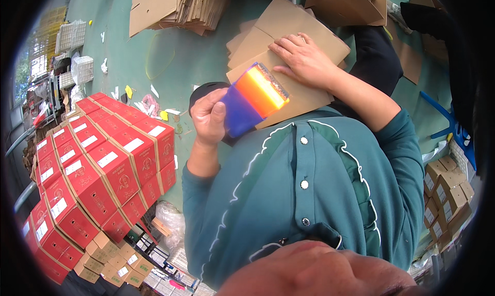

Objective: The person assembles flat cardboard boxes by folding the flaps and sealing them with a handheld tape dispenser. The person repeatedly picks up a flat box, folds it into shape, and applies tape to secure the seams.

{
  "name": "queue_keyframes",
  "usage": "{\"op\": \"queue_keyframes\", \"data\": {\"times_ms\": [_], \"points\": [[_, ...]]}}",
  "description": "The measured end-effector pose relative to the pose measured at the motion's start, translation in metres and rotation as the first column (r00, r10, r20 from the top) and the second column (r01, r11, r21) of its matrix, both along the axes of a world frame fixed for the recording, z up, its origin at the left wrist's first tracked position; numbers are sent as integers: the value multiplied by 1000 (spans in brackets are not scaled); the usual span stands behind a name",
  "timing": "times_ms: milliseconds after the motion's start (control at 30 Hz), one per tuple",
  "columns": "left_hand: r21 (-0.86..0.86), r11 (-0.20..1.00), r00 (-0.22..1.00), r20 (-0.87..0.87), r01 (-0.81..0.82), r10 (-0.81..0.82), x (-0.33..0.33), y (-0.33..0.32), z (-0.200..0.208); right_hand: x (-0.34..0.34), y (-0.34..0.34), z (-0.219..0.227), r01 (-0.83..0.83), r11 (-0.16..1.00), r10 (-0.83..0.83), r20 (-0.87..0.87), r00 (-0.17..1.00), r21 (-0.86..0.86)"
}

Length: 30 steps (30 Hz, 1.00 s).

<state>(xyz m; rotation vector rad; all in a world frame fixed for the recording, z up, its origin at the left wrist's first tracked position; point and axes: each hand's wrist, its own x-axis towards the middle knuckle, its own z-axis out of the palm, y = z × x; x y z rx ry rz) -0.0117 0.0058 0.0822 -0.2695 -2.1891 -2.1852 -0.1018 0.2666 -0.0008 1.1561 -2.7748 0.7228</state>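
My left hand (208, 118) grips the blue handle of a tape dispenser (252, 97) with an orange top, held over the near edge of a flat brown cardboard box (289, 33). My right hand (303, 58) lies palm down on that cardboard, fingers spread, pressing it against my lap. More flat cardboard sheets lie beneath it. My green long-sleeved top with white trim fills the lower middle of the view.
A stack of red boxes with white labels (98, 162) stands at my left. Small brown cartons (111, 260) lie below them and others (446, 193) at my right. Flattened cardboard (175, 7) is piled ahead on the green floor (134, 53). A blue object (443, 120) sits far right.
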Motion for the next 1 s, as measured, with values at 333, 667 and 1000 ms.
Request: {"op": "queue_keyframes", "data": {"times_ms": [333, 667, 1000], "points": [[-414, 895, 983, 145, 164, -113, -4, 18, -16, -15, 19, -37, 355, 654, -41, 436, 899, -668], [-408, 902, 985, 153, 139, -82, -1, 27, -17, 32, 13, -60, 535, 617, 134, 747, 651, -577], [-428, 890, 983, 153, 159, -102, 1, 51, -7, 38, 83, 2, 648, 390, -76, 678, 731, -655]]}}
